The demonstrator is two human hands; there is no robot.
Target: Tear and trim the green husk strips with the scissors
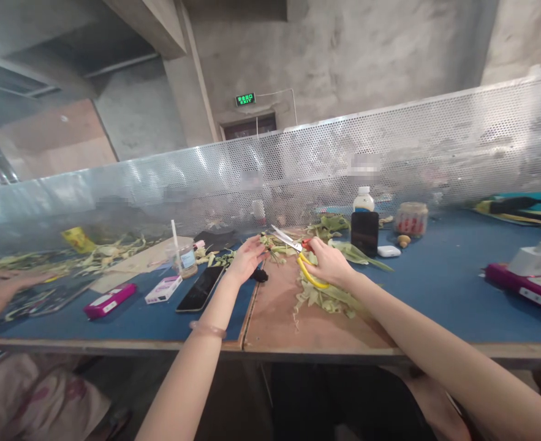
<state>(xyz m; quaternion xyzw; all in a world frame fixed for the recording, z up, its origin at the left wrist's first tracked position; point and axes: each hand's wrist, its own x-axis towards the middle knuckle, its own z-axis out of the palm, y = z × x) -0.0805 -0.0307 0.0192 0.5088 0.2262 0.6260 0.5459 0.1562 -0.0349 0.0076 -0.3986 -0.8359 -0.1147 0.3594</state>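
Observation:
My right hand is wrapped round the handles of a pair of scissors with yellow and red grips. Its silver blades point up and left, slightly apart. Left of the blades, my left hand has its fingers curled round thin green plant stems; the exact grip is partly hidden. Pale green leaf trimmings lie on the brown board beneath my right hand. More leafy stalks lie behind the scissors. A small black object sits beside my left wrist.
A phone, cigarette box, cup with straw and purple power strip lie to the left. Bottle, upright black phone, white case and jar stand right. Another person's hand is far left.

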